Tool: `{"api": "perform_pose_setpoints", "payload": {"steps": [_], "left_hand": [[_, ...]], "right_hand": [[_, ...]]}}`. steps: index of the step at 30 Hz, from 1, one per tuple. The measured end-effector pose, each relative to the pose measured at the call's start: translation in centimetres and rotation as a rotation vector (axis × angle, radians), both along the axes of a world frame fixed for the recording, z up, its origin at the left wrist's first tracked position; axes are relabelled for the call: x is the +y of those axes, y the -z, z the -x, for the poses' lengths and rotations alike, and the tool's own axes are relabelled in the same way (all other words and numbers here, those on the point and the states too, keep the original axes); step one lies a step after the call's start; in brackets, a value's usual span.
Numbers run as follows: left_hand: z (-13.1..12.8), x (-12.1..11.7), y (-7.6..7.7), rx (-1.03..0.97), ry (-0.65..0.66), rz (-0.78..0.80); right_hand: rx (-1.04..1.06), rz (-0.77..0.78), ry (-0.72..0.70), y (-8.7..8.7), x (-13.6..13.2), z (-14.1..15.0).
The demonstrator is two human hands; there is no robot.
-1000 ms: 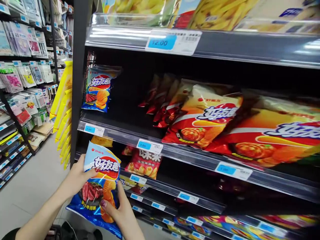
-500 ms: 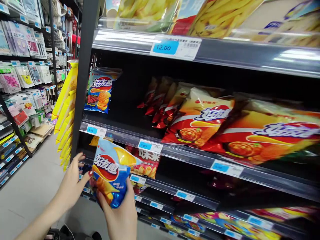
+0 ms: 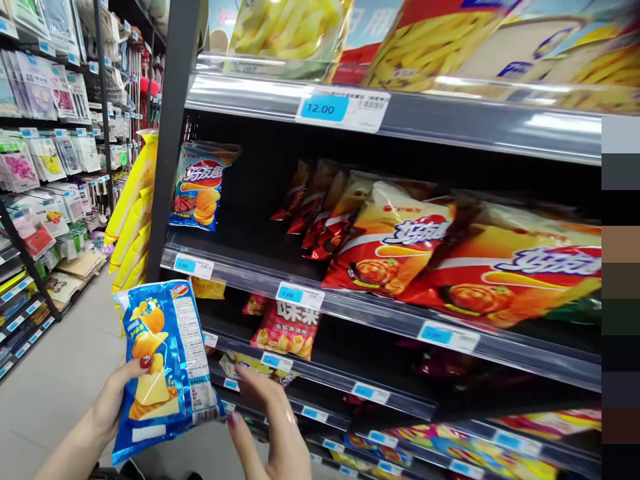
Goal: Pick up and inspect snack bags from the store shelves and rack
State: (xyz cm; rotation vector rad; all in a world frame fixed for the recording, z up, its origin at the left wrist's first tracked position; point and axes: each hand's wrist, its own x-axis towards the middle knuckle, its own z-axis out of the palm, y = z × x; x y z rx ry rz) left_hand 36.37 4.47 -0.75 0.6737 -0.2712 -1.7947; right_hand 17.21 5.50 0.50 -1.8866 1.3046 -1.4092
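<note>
My left hand grips a blue crisp bag by its left edge, thumb on the printed back panel. The bag is upright, back side facing me, low at the left in front of the shelving. My right hand is at the bag's lower right corner, fingers spread, fingertips touching the corner. A matching blue bag stands alone at the left end of the middle shelf. Red and orange crisp bags fill the shelf to its right.
A black upright post frames the shelving's left side. Yellow packets hang beside it. A rack of small hanging goods lines the aisle's left. Lower shelves hold a red snack bag. Grey floor runs along the aisle.
The blue bag has been turned round from its front to its back and shifted left. My right hand has let go of its grip and now only touches the corner.
</note>
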Motion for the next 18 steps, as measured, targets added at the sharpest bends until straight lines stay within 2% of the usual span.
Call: {"api": "perform_pose_setpoints", "payload": {"steps": [1,3,6,10,16,18], "left_hand": [[0.0,0.0,-0.2,0.055,0.037,-0.02],[0.0,0.1,-0.5,0.138,0.109,-0.049],[0.0,-0.1,-0.6,0.211,0.191,-0.066],[-0.1,-0.3,-0.5,0.235,0.243,-0.058],[0.1,-0.6,-1.0,0.205,0.261,-0.075],[0.2,-0.6,-0.7,0.175,0.272,-0.104]], "right_hand": [[-0.053,-0.118,0.028,0.1,-0.4,0.3],[-0.192,-0.328,-0.06,0.9,-0.9,0.3],[-0.381,-0.492,-0.189,2.1,-0.9,-0.4],[-0.417,-0.54,-0.131,2.7,-0.5,-0.6],[-0.457,-0.567,-0.069,2.5,-0.1,-0.7],[-0.481,-0.577,-0.064,2.6,0.1,-0.6]]}}
